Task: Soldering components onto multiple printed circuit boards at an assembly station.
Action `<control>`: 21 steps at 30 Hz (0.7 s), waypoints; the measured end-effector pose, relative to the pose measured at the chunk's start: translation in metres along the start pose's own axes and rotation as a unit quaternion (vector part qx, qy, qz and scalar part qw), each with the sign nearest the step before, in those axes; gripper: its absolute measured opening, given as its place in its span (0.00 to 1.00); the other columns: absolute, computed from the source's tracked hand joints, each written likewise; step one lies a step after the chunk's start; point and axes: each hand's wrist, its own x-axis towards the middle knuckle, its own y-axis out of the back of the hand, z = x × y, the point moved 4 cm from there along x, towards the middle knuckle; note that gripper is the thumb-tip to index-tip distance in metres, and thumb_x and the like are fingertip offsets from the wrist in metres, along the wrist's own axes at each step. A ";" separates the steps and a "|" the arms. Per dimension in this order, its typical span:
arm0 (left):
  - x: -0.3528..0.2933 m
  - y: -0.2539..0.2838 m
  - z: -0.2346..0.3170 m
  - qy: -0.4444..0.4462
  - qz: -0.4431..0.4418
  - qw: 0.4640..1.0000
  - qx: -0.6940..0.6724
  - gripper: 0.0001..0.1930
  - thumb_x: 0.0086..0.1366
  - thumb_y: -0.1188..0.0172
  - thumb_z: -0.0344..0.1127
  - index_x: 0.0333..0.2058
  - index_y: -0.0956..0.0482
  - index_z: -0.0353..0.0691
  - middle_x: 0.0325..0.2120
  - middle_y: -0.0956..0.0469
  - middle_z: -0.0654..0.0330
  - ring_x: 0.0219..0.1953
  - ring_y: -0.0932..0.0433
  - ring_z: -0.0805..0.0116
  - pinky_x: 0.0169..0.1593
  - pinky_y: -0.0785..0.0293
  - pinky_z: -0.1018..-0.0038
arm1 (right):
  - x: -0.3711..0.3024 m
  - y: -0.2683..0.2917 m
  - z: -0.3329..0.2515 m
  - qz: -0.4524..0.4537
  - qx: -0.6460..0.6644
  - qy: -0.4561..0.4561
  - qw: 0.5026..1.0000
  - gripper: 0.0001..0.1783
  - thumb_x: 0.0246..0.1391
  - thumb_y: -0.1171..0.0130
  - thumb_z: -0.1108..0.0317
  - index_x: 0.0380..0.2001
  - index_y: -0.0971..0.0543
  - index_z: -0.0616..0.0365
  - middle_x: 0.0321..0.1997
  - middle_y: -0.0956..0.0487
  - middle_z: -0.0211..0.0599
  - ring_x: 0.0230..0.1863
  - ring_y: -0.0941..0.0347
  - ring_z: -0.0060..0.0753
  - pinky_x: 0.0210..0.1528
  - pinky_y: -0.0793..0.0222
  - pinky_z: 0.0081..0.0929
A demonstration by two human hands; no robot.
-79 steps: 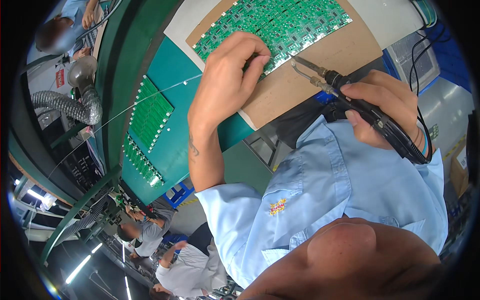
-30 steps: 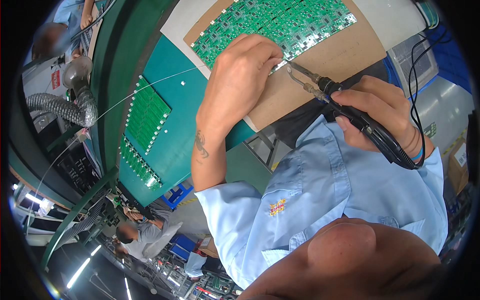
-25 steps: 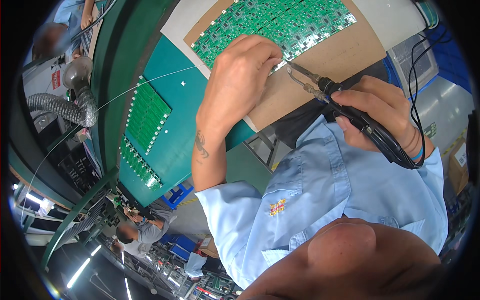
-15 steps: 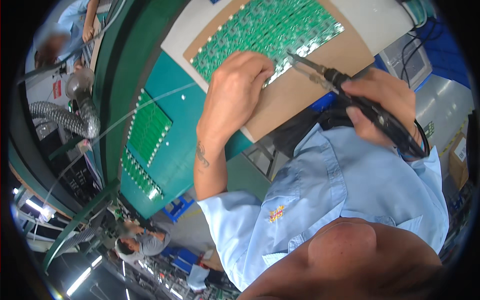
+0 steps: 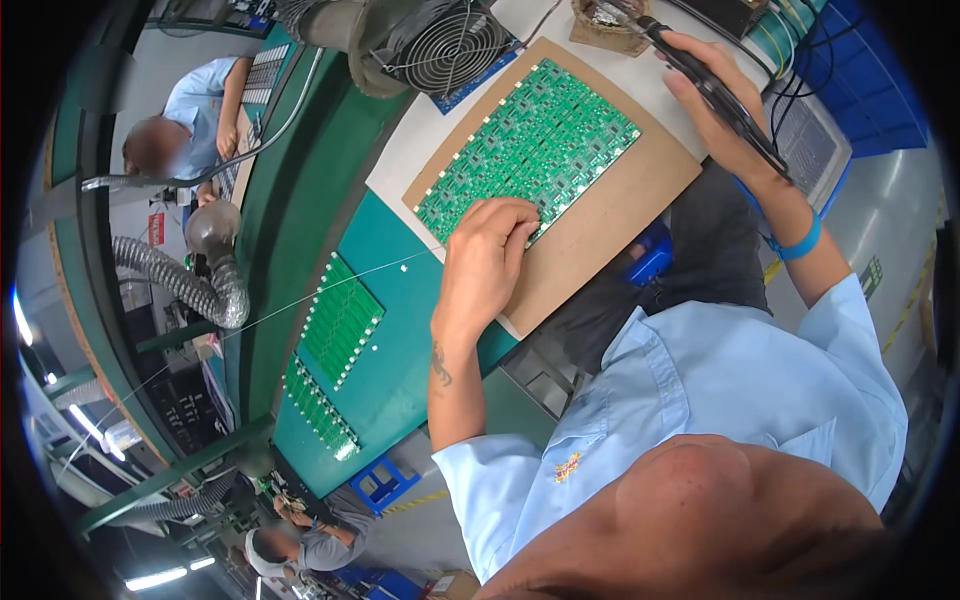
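My right hand (image 5: pixel 722 108) grips a black soldering iron (image 5: pixel 690 66), its tip end at a small brown container (image 5: pixel 600 38) with shiny metallic stuff inside, beyond the board. A green circuit board (image 5: pixel 530 140), dense with small parts, lies on a brown cardboard sheet (image 5: pixel 610 215). My left hand (image 5: pixel 484 255) rests at the board's near edge with its thumb and fingers pinched together. Whatever is between those fingertips is hidden. A thin pale wire (image 5: pixel 350 283) runs from the left toward that hand.
Two more green boards (image 5: pixel 342 320) (image 5: pixel 318 408) lie on the teal mat (image 5: pixel 400 350). A fan (image 5: pixel 455 48) and a flexible metal duct (image 5: pixel 185 280) stand beyond the bench. Dark cables (image 5: pixel 795 85) hang at the far right. Co-workers sit at the left.
The soldering iron has moved from the board's near edge up and away to the brown container. My left hand stays pinched at the board. The head view has shifted, showing more beyond the board.
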 end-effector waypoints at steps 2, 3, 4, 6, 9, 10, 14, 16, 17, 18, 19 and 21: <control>-0.003 0.000 -0.001 0.004 0.018 1.000 -0.001 0.06 0.64 0.35 0.21 0.38 0.15 0.34 0.39 0.14 0.60 0.36 0.20 0.63 0.43 0.24 0.71 | -0.006 0.002 -0.012 0.004 0.144 0.000 0.990 0.20 0.62 0.33 0.73 0.57 0.19 0.61 0.51 0.13 0.38 0.45 0.17 0.30 0.49 0.23 0.24; -0.004 0.001 -0.001 0.003 0.034 0.999 -0.003 0.05 0.64 0.35 0.21 0.38 0.15 0.34 0.38 0.14 0.60 0.36 0.20 0.63 0.43 0.24 0.71 | -0.012 0.005 -0.008 0.004 0.152 0.003 0.988 0.20 0.62 0.33 0.73 0.57 0.19 0.61 0.51 0.13 0.38 0.45 0.17 0.30 0.49 0.23 0.24; -0.006 0.003 0.000 0.002 0.050 0.999 -0.005 0.05 0.65 0.35 0.22 0.38 0.15 0.34 0.37 0.14 0.60 0.36 0.20 0.62 0.43 0.23 0.70 | -0.020 0.007 -0.003 -0.055 0.145 0.034 0.987 0.24 0.59 0.28 0.69 0.58 0.20 0.60 0.52 0.13 0.39 0.49 0.17 0.34 0.53 0.22 0.27; -0.011 0.007 -0.001 0.001 0.066 0.998 -0.004 0.04 0.65 0.36 0.23 0.39 0.15 0.35 0.37 0.15 0.60 0.36 0.20 0.62 0.43 0.23 0.70 | -0.031 0.006 0.001 -0.113 0.139 0.067 0.982 0.28 0.55 0.24 0.66 0.59 0.20 0.59 0.54 0.14 0.41 0.53 0.17 0.37 0.57 0.22 0.30; -0.031 0.024 -0.006 0.071 0.131 0.989 0.010 0.05 0.66 0.35 0.22 0.39 0.15 0.35 0.35 0.16 0.60 0.31 0.23 0.66 0.37 0.26 0.73 | -0.050 0.000 -0.002 -0.157 0.082 0.152 0.972 0.34 0.47 0.20 0.61 0.58 0.19 0.57 0.53 0.14 0.42 0.55 0.17 0.45 0.60 0.22 0.35; -0.036 0.027 -0.008 0.092 0.152 0.984 0.015 0.05 0.66 0.35 0.22 0.39 0.15 0.35 0.34 0.17 0.60 0.30 0.25 0.67 0.36 0.27 0.73 | -0.054 -0.001 -0.002 -0.170 0.061 0.179 0.967 0.36 0.45 0.18 0.60 0.57 0.19 0.57 0.53 0.14 0.43 0.56 0.18 0.47 0.61 0.22 0.37; -0.060 0.020 -0.012 0.127 0.187 0.974 0.014 0.05 0.66 0.35 0.22 0.39 0.15 0.36 0.32 0.18 0.61 0.28 0.28 0.71 0.33 0.30 0.76 | -0.062 -0.007 0.005 -0.170 0.028 0.191 0.967 0.39 0.37 0.16 0.57 0.56 0.17 0.56 0.52 0.14 0.44 0.57 0.18 0.52 0.64 0.23 0.42; -0.064 0.019 -0.011 0.139 0.199 0.970 0.013 0.05 0.66 0.34 0.22 0.39 0.15 0.36 0.32 0.18 0.62 0.28 0.29 0.73 0.32 0.32 0.76 | -0.063 -0.006 0.007 -0.170 0.017 0.194 0.966 0.40 0.35 0.15 0.56 0.55 0.17 0.56 0.52 0.14 0.44 0.57 0.19 0.54 0.65 0.24 0.43; -0.066 0.020 -0.011 0.146 0.203 0.968 0.015 0.04 0.66 0.34 0.22 0.39 0.15 0.36 0.31 0.19 0.62 0.27 0.29 0.73 0.32 0.32 0.76 | -0.062 -0.005 0.007 -0.172 0.013 0.192 0.966 0.40 0.35 0.15 0.56 0.55 0.17 0.56 0.52 0.14 0.44 0.57 0.19 0.54 0.65 0.24 0.43; -0.067 0.020 -0.010 0.152 0.207 0.966 0.018 0.04 0.66 0.34 0.23 0.39 0.16 0.36 0.30 0.19 0.62 0.27 0.30 0.73 0.31 0.32 0.77 | -0.061 -0.005 0.008 -0.174 0.010 0.190 0.966 0.39 0.35 0.15 0.57 0.54 0.16 0.56 0.52 0.14 0.44 0.57 0.19 0.54 0.65 0.24 0.43; -0.068 0.021 -0.010 0.159 0.212 0.964 0.020 0.03 0.66 0.33 0.23 0.38 0.16 0.36 0.29 0.20 0.63 0.26 0.30 0.74 0.31 0.32 0.77 | -0.060 -0.003 0.009 -0.176 0.006 0.188 0.966 0.39 0.35 0.15 0.57 0.54 0.16 0.56 0.52 0.14 0.44 0.58 0.19 0.53 0.64 0.23 0.43; -0.072 0.023 -0.010 0.169 0.219 0.961 0.024 0.03 0.66 0.33 0.23 0.38 0.16 0.36 0.29 0.20 0.63 0.26 0.30 0.74 0.30 0.32 0.77 | -0.058 -0.003 0.009 -0.180 0.006 0.188 0.965 0.38 0.35 0.15 0.57 0.53 0.16 0.55 0.52 0.14 0.44 0.58 0.18 0.53 0.64 0.23 0.43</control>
